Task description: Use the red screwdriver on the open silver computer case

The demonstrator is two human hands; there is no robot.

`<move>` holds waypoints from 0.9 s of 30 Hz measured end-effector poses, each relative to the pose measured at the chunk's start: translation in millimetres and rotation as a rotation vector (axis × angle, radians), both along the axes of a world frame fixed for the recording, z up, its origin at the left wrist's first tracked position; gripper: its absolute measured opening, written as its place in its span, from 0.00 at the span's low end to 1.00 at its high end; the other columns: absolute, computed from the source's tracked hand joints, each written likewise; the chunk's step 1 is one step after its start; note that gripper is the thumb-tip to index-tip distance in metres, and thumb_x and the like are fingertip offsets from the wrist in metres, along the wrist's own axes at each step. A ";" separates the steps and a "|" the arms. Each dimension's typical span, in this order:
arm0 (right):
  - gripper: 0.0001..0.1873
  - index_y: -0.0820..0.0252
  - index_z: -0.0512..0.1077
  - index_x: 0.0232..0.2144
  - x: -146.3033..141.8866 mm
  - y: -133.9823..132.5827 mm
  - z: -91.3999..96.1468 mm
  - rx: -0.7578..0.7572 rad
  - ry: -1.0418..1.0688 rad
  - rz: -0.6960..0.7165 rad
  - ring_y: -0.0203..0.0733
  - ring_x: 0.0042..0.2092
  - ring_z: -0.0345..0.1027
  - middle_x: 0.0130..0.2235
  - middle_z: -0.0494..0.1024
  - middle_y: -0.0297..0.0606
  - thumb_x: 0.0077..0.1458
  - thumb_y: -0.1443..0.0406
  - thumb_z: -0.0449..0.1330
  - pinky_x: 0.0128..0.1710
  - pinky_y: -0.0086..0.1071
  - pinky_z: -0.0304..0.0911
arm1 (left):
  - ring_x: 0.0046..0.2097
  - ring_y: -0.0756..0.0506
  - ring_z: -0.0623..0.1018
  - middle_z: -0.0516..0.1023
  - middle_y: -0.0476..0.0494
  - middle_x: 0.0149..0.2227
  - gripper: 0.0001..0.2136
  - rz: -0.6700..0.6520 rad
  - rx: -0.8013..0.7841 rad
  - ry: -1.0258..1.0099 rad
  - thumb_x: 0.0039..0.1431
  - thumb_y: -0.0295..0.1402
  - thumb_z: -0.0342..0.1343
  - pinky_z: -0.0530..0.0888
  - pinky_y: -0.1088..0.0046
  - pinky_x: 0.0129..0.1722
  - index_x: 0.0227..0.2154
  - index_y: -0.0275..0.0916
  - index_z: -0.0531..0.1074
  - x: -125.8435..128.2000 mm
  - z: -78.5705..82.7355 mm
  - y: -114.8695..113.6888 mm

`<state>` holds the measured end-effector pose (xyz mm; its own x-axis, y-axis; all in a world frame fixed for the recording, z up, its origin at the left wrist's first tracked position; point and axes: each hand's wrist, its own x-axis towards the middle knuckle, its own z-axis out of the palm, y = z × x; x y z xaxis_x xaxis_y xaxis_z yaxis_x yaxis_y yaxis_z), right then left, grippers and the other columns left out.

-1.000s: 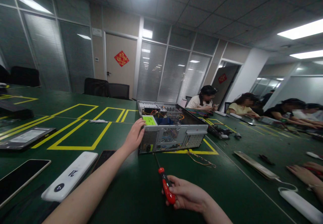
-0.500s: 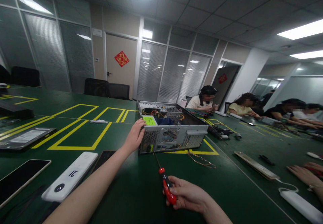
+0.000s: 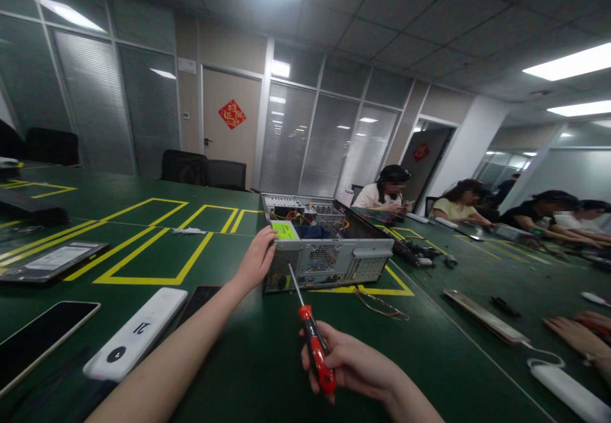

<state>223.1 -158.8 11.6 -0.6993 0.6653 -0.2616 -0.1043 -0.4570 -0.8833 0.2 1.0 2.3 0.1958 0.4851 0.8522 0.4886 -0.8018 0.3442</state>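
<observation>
An open desktop computer case (image 3: pixel 344 259) lies on the green table with its rear panel facing me. My left hand (image 3: pixel 258 257) grips its near left corner, fingers bent over the edge beside the power supply with its bright green label (image 3: pixel 285 231). In my right hand (image 3: pixel 346 359) is a red and black screwdriver (image 3: pixel 312 332), held by the handle. Its shaft slants up and away, and the tip shows in front of the perforated power supply panel. Whether the tip touches the panel, I cannot tell. Coloured wires show inside the case.
Left of my arm lie a white device marked 21 (image 3: pixel 138 331), a phone (image 3: pixel 45 340) and a hard drive (image 3: pixel 55 261). Glasses (image 3: pixel 382 305) lie near the case's right side. Further right are a power bank (image 3: pixel 573 388) and another person's hand (image 3: pixel 570 334). Several people sit beyond.
The screwdriver's tip has risen from the case's bottom edge to the height of the power supply panel. My right hand has shifted slightly; my left hand stays on the corner.
</observation>
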 end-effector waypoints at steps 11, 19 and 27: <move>0.24 0.57 0.57 0.45 -9.8 18.8 9.8 0.041 0.007 -0.016 0.37 0.30 0.70 0.35 0.71 0.36 0.43 0.70 0.55 0.23 0.25 0.57 | 0.60 0.43 0.62 0.67 0.38 0.51 0.11 -0.008 0.002 -0.006 0.64 0.32 0.40 0.61 0.53 0.59 0.46 0.40 0.62 1.3 1.0 -0.1; 0.24 0.58 0.56 0.45 -10.5 22.1 7.3 0.024 0.007 0.016 0.37 0.30 0.70 0.35 0.71 0.36 0.43 0.71 0.55 0.22 0.24 0.58 | 0.60 0.43 0.61 0.67 0.38 0.51 0.11 -0.015 0.003 -0.011 0.63 0.31 0.40 0.61 0.55 0.59 0.46 0.39 0.62 1.2 1.2 -0.6; 0.23 0.58 0.56 0.45 -10.9 25.2 7.1 0.028 0.017 0.002 0.38 0.30 0.71 0.35 0.72 0.36 0.44 0.71 0.55 0.22 0.25 0.60 | 0.60 0.44 0.60 0.66 0.38 0.51 0.11 -0.024 0.004 -0.007 0.64 0.31 0.40 0.60 0.56 0.60 0.47 0.39 0.61 0.8 0.9 -0.4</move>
<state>212.2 -133.6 18.7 -0.7050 0.6704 -0.2314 -0.1181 -0.4327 -0.8938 1.1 0.5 3.3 0.2019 0.4770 0.8554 0.4665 -0.8148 0.3442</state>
